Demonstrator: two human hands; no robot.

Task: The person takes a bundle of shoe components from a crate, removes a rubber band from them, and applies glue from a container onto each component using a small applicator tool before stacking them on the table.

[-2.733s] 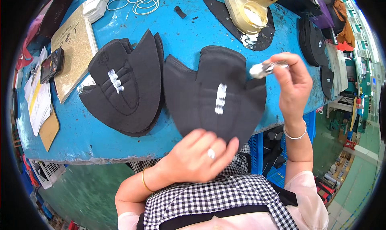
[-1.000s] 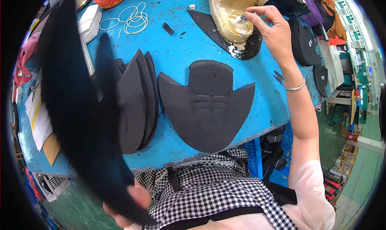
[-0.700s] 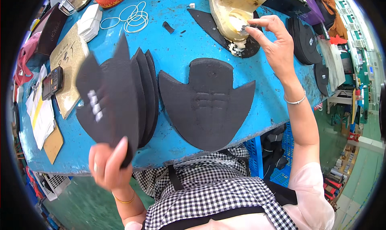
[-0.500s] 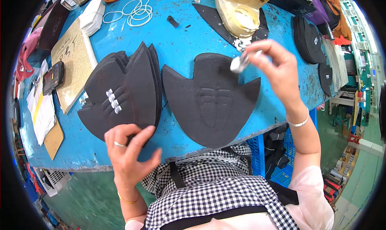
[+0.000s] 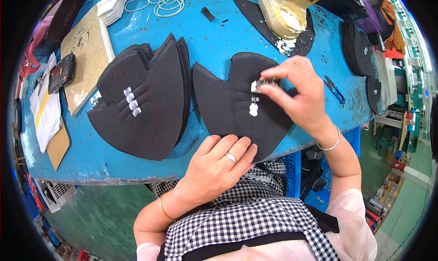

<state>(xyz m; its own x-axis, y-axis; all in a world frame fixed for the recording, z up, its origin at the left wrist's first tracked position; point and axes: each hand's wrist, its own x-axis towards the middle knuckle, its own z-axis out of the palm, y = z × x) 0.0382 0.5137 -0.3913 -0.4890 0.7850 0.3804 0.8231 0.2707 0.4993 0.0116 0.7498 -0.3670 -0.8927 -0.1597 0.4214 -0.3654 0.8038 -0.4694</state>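
A dark, fan-shaped black panel (image 5: 219,110) lies in front of me, with fresh white daubs (image 5: 253,107) among its ridges. Across its near edge my left hand (image 5: 221,163) rests flat, fingers stretched out, holding nothing. My right hand (image 5: 301,94) pinches a small dark tool with a white-coated tip (image 5: 256,86), held at the panel just beyond the daubs; its exact kind is not clear. To the left sits a stack of similar black panels (image 5: 155,101); its top one bears a row of white daubs (image 5: 131,101).
At the back, a stained pale container (image 5: 292,21) with white paste stands on a black scrap. Blue-handled thread snips (image 5: 335,90) lie right of my hand, near stacked black pieces (image 5: 355,51). Looped white cord (image 5: 169,3), a calculator (image 5: 61,72) and papers (image 5: 45,110) occupy the left.
My left hand has moved right from beside the stack onto the single panel. My right hand has brought the white-tipped tool down to that panel, where white daubs now show.
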